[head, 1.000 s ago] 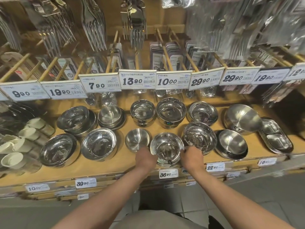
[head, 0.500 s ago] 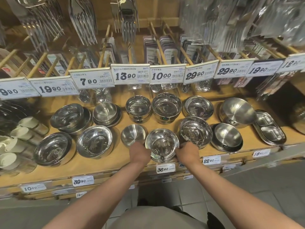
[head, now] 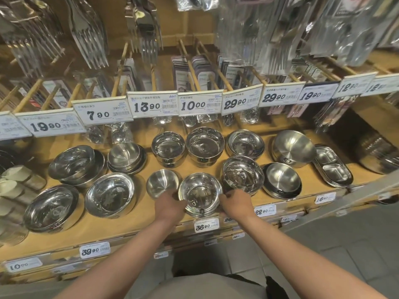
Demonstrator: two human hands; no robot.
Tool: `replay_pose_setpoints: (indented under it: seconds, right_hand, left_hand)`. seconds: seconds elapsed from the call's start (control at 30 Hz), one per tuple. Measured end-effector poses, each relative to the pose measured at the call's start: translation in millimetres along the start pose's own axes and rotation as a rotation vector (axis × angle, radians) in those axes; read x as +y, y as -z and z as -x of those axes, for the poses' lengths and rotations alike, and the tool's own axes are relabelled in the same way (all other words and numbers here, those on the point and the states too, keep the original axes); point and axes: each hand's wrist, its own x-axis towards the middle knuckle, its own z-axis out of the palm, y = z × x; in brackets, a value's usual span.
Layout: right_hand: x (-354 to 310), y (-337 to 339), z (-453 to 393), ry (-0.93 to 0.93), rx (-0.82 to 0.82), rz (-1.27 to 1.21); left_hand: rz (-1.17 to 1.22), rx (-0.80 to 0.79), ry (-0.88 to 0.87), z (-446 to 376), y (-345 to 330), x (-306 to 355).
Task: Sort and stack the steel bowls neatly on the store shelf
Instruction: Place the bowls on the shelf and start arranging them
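The wooden shelf (head: 138, 221) carries two rows of steel bowls, and I work at its front edge, just above the 36.90 tag (head: 206, 225). The largest stacks sit at the far left, a wide bowl (head: 50, 209) and a deep bowl (head: 110, 196); a divided tray (head: 333, 167) lies at the far right. The bowl in hand (head: 199, 194) stands in the middle of the front row, upright, apparently the top of a short stack whose lower rim shows beneath it. My left hand (head: 170, 207) grips its left wall and my right hand (head: 236, 203) grips its right wall, fingers curled against the steel; how far they wrap round I cannot tell. Touching or nearly touching it on the left is a small matte bowl (head: 162, 183); just beside it on the right is a shiny bowl (head: 243, 174). To do this step well, I judge that both hands should press evenly and turn or slide the stack level, keeping rims concentric. The polished walls will probably slip, so a low grip seems wise. The neighbours stand close: a careless shift could knock the small bowl.
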Motion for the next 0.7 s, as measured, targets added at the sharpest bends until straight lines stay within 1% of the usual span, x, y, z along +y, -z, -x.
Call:
replay_pose_setpoints:
  seconds: [0.07,0.17,0.27,0.37,0.5,0.63,0.7]
  right_hand:
    - [9,16,5,0.033,-0.011,-0.051]
    - [29,50,12,0.036,-0.005,-0.185]
    - [52,89,8,0.037,0.06,-0.268]
    - [76,122,-4,0.012,0.086,-0.335]
    - [105,151,-23,0.045,0.055,-0.312]
    - [128,172,-41,0.057,-0.012,-0.404]
    - [138,179,-48,0.054,-0.048,-0.445]
  left_hand:
    - [-0.008,0.021,-0.007,3,4,1]
    - [-0.016,0.081,-0.027,10,10,11]
    - [0.049,0.14,-0.07,19,4,35]
    - [0.155,0.125,-0.086,26,-19,62]
    - [0.175,0.073,-0.034,37,-65,92]
    - [0.144,0.014,0.075,39,-110,110]
    - [0.079,0.043,0.111,34,-125,114]
